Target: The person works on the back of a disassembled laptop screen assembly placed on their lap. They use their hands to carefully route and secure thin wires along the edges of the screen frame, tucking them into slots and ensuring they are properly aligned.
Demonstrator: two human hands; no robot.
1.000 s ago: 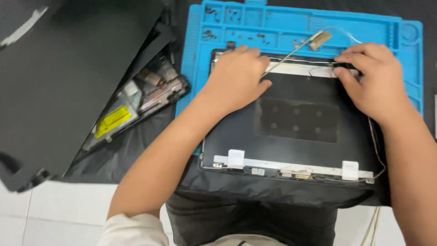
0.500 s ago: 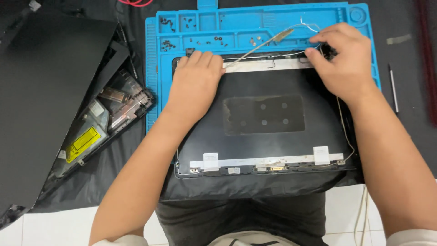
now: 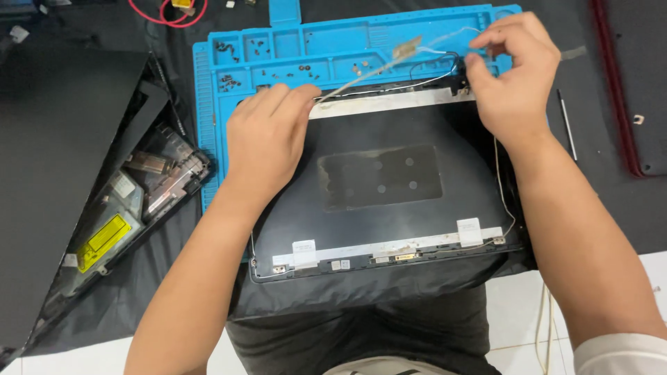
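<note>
A black laptop lid panel (image 3: 389, 194) lies at centre frame on a blue repair mat (image 3: 292, 48). The left hand (image 3: 267, 135) presses flat, fingers released, on its upper left edge. At upper right, the right hand (image 3: 511, 76) pinches a thin cable (image 3: 445, 52).

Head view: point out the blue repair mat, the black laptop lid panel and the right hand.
blue repair mat (image 3: 347, 42), head view, bare far tray section.
black laptop lid panel (image 3: 389, 229), head view, bare near surface.
right hand (image 3: 514, 76), head view, back of hand.
</note>
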